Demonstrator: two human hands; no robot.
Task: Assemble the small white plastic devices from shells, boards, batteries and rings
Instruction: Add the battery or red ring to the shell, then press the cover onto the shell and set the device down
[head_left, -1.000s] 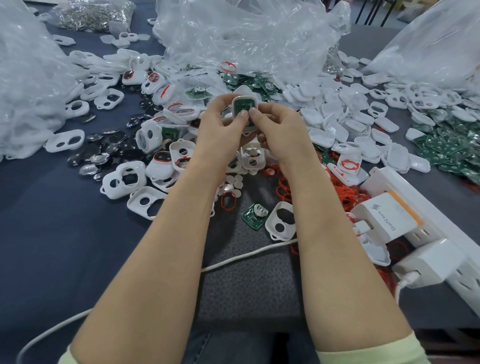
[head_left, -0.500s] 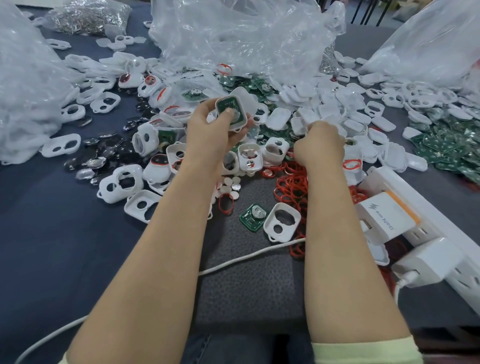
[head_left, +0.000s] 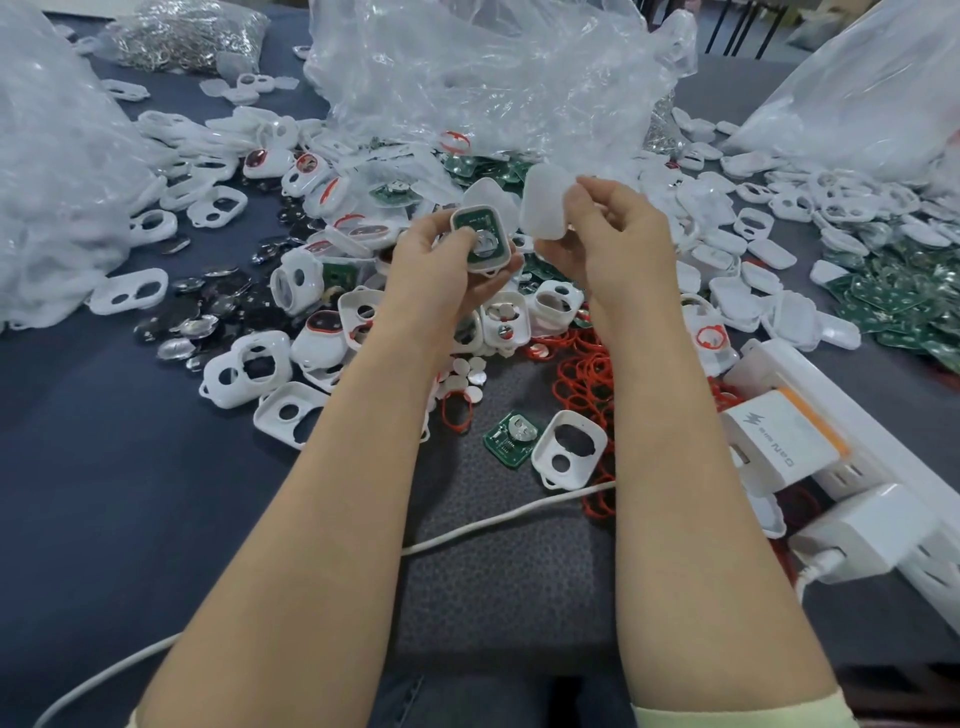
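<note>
The step in hand looks to be closing 1 device. The left hand (head_left: 441, 270) grips a white shell (head_left: 480, 240), fingers curled under it and the thumb lying across its open face. The right hand (head_left: 618, 244) pinches a plain white cover (head_left: 543, 205) by its edge between thumb and fingertips. The cover hangs just beside the shell, up and to the right of it, not touching, with its broad face toward the camera.

To do this well, the person would likely turn the cover until its rounded outline matches the shell's. The left thumb should come off the face, and the contents should be checked to lie flat. Then 1 edge can be seated first and the rim pressed all round. Forcing it over a tilted board would probably leave a gap.

The shell is a small rounded rectangle with a lug at its near end. Its open face shows a green board (head_left: 469, 218) and a silvery round battery (head_left: 487, 242). The cover is blank and slightly translucent, with no holes visible.

Below the right hand lies a heap of red rings (head_left: 582, 374). Between the forearms lie 1 loose board (head_left: 511, 434) and 1 empty shell (head_left: 569, 454) with 2 openings.
</note>
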